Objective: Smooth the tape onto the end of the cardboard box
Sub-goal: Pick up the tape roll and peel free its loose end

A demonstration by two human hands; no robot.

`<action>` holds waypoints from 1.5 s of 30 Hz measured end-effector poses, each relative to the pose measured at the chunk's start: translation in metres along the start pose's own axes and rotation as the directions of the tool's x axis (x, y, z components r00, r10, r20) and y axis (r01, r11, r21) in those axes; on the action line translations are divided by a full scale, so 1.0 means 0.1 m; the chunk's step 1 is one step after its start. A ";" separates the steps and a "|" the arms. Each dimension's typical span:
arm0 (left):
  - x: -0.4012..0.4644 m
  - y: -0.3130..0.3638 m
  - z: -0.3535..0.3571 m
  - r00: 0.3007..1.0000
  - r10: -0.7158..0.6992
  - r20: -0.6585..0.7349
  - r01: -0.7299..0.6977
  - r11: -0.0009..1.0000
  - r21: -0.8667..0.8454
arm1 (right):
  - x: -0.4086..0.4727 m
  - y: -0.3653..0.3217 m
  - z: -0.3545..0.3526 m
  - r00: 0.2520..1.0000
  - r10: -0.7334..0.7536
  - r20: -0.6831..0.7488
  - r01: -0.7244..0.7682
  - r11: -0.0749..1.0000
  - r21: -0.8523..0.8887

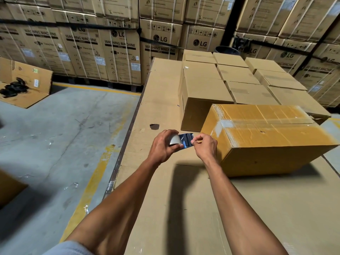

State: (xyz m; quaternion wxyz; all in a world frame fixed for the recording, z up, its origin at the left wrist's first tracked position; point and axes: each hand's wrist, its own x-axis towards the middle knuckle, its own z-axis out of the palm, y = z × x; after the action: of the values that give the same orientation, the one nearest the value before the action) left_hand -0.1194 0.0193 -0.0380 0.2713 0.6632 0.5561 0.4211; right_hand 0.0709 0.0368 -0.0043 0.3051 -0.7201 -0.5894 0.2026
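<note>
A brown cardboard box lies on its side on a cardboard-covered table, with clear tape along its top seam and a strip folded over its near-left end. My left hand grips a roll of clear tape just left of the box. My right hand pinches the free end of the tape strip, pulled out a short way between both hands. That strip hangs in the air, close to the box's near-left corner without touching it.
Several closed plain boxes stand in rows behind the taped box. Stacks of washing machine cartons line the back wall. An open box with black items sits on the concrete floor at left. The table's left edge runs beside yellow floor lines.
</note>
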 end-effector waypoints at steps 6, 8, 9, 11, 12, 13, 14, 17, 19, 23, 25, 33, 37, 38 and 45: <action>0.01 0.00 0.03 1.000 0.012 -0.016 -0.012 1.000 0.000 | -0.01 0.01 0.02 0.999 -0.025 0.028 0.026 0.998 -0.053; 0.00 -0.01 0.03 1.000 0.006 -0.015 -0.006 1.000 -0.012 | 0.00 0.02 0.02 0.999 -0.032 0.039 0.033 0.999 -0.030; 0.00 -0.02 0.03 1.000 0.001 -0.017 -0.001 1.000 -0.028 | -0.01 0.03 0.01 0.998 -0.035 0.046 0.035 0.999 -0.008; 0.00 -0.04 0.02 1.000 -0.003 -0.020 0.001 0.999 -0.052 | -0.01 0.04 -0.01 0.997 -0.042 0.060 0.041 0.999 0.017; 0.00 -0.04 0.02 1.000 -0.003 -0.022 0.002 0.998 -0.055 | -0.01 0.05 -0.01 0.997 -0.047 0.062 0.046 0.999 0.025; -0.01 -0.04 0.02 1.000 -0.004 -0.026 0.002 0.998 -0.057 | -0.01 0.04 -0.02 0.997 -0.052 0.062 0.050 0.998 0.034; 0.00 -0.04 0.02 1.000 -0.004 -0.029 0.002 0.998 -0.058 | -0.02 0.04 -0.02 0.997 -0.057 0.061 0.054 0.998 0.039; 0.01 -0.03 0.04 1.000 0.000 -0.026 -0.001 0.999 -0.053 | -0.02 0.01 0.00 0.996 -0.073 0.057 0.072 0.997 0.017; 0.03 -0.03 0.05 1.000 0.008 -0.026 -0.009 0.999 -0.052 | -0.01 0.00 0.01 0.997 -0.068 0.044 0.069 0.998 -0.004; 0.03 -0.03 0.06 0.999 0.010 -0.042 -0.014 0.996 -0.085 | 0.01 0.01 0.02 0.999 -0.051 -0.007 0.051 0.999 0.011; 0.03 -0.05 0.06 0.999 0.001 -0.048 -0.006 0.995 -0.102 | 0.00 0.00 0.02 0.998 -0.056 -0.023 0.056 0.998 0.010; 0.03 -0.03 0.08 0.998 0.001 -0.061 -0.008 0.993 -0.114 | -0.01 -0.02 -0.04 0.996 -0.061 -0.058 0.062 0.998 0.006; 0.03 -0.01 0.07 0.998 0.001 -0.069 -0.009 0.992 -0.124 | -0.03 -0.05 -0.08 0.998 -0.059 -0.034 0.059 0.998 -0.012; 0.03 -0.01 0.07 0.998 -0.001 -0.065 -0.007 0.993 -0.120 | -0.03 -0.06 -0.10 0.998 -0.060 -0.032 0.059 0.998 -0.017; 0.02 -0.02 0.03 1.000 -0.028 -0.011 0.027 0.997 -0.074 | -0.06 -0.14 -0.17 0.998 -0.058 0.033 0.059 0.996 -0.059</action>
State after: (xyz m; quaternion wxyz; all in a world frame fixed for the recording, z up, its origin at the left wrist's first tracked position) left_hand -0.1182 0.0219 -0.0407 0.2978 0.6427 0.5508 0.4416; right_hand 0.0702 0.0297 0.0169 0.2798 -0.7081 -0.6208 0.1871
